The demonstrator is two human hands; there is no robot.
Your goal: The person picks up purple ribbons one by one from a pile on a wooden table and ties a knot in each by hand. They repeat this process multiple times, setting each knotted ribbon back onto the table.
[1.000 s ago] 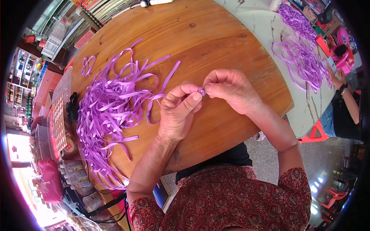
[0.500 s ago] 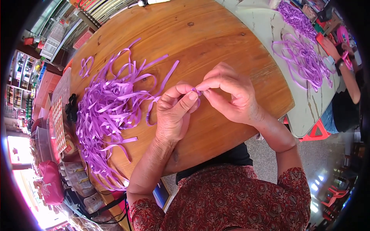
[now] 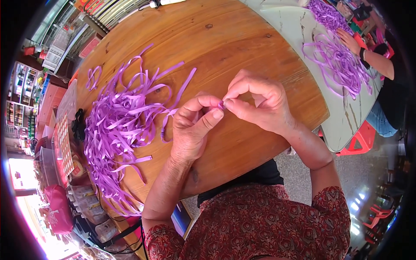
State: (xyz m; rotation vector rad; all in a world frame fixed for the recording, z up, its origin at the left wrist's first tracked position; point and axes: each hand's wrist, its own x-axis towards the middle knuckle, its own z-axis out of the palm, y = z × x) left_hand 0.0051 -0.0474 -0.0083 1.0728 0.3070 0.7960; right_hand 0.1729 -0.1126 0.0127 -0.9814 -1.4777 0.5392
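Over the wooden table, my left hand (image 3: pixel 193 125) and my right hand (image 3: pixel 262 104) meet fingertip to fingertip. Between them is a tiny bit of purple ribbon (image 3: pixel 221 105), mostly hidden by the fingers; it looks like a small knot or loop. Thumb and forefinger of each hand pinch it from either side. To the left of my left hand lies a big tangled heap of narrow purple ribbons (image 3: pixel 123 115), with loose ends trailing toward my wrist. One separate ribbon loop (image 3: pixel 93 78) rests beyond the heap.
A marble-topped table (image 3: pixel 288 24) adjoins the wooden table (image 3: pixel 242 47) on the right, bearing more purple ribbons (image 3: pixel 338 65). There a co-worker's hand (image 3: pixel 349 41) reaches over them. A red plastic stool (image 3: pixel 362 138) stands below. Bags and boxes crowd the left edge.
My right thumb and forefinger have come together on the ribbon bit, after being slightly apart. The co-worker's hand has moved onto the far ribbons. The heap lies as before.
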